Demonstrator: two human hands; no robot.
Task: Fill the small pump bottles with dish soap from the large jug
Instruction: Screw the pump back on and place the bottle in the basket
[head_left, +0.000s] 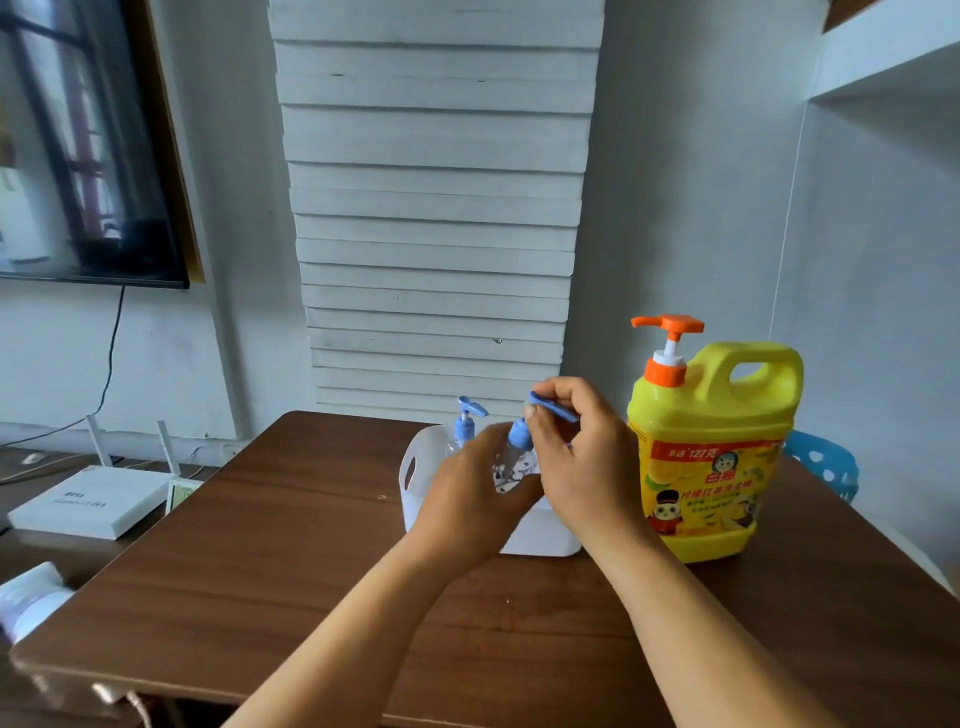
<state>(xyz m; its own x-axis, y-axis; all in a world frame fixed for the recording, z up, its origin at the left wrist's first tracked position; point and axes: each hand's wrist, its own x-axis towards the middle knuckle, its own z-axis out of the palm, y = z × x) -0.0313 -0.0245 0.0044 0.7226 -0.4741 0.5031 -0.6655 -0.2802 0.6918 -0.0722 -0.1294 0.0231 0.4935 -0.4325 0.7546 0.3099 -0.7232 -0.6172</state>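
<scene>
The desk (291, 561) fills the lower half of the frame. A bin (415, 467) stands on it just right of centre, with one pump bottle (466, 423) upright inside at its back. Both hands meet in front of the bin: the left hand (467, 499) wraps a second pump bottle (511, 467), the right hand (576, 452) pinches its pump head (550, 408). The large jug (711, 447) stands on the desk just right of the bin. A router (88, 499) lies lower left, off the desk; a screen (78, 140) hangs upper left.
</scene>
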